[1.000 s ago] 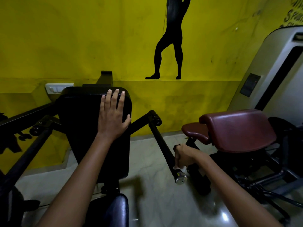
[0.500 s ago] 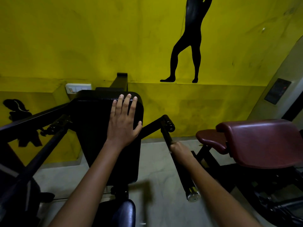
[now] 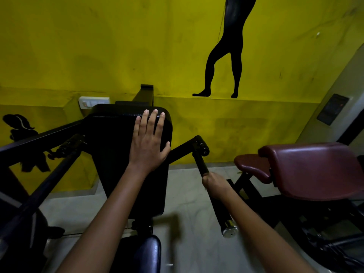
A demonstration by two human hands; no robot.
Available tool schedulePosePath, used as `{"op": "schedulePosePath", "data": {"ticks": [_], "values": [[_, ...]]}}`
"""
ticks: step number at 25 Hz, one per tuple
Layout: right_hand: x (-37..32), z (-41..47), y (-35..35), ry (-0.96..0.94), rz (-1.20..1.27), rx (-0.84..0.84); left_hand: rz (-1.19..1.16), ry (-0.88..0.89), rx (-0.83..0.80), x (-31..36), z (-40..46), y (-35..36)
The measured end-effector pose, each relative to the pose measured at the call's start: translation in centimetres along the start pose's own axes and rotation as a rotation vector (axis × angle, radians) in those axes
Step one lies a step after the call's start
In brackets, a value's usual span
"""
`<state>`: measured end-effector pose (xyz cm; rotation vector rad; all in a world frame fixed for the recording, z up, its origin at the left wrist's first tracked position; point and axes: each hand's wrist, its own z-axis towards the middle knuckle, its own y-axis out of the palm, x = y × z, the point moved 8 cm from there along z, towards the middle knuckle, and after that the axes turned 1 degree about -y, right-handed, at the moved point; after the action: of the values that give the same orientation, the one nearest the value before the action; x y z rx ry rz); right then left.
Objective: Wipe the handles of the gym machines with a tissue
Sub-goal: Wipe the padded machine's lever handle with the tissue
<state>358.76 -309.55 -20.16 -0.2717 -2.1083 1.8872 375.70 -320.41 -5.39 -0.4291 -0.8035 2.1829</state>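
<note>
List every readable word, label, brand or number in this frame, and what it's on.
No text can be read.
The dark panel on the grey machine at right may carry print, too dark and small to tell.
The yellow wall bears only black silhouette figures, no lettering.

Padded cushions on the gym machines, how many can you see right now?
4. A black back pad under the left hand, a dark seat pad at bottom centre, and two maroon pads at right, small and large. Others may be hidden.
</note>
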Motion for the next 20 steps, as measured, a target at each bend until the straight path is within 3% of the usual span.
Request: {"op": "schedulePosePath", "data": {"ticks": [8,12,20], "values": [[-0.2,-3.7,0.0,-0.045,-0.015,-0.069,-0.020,0.022,-0.026,-0.2,0.0,-0.1],[0.3,-5.1,0.1,-0.010,0.032,-0.201,-0.027,0.016,-0.038,-0.1,0.0,-0.3],[2.0,-8.7,-0.4,0.016,0.375,-0.443,-0.048,0.024,-0.030,-0.1,0.0,-0.3]]}}
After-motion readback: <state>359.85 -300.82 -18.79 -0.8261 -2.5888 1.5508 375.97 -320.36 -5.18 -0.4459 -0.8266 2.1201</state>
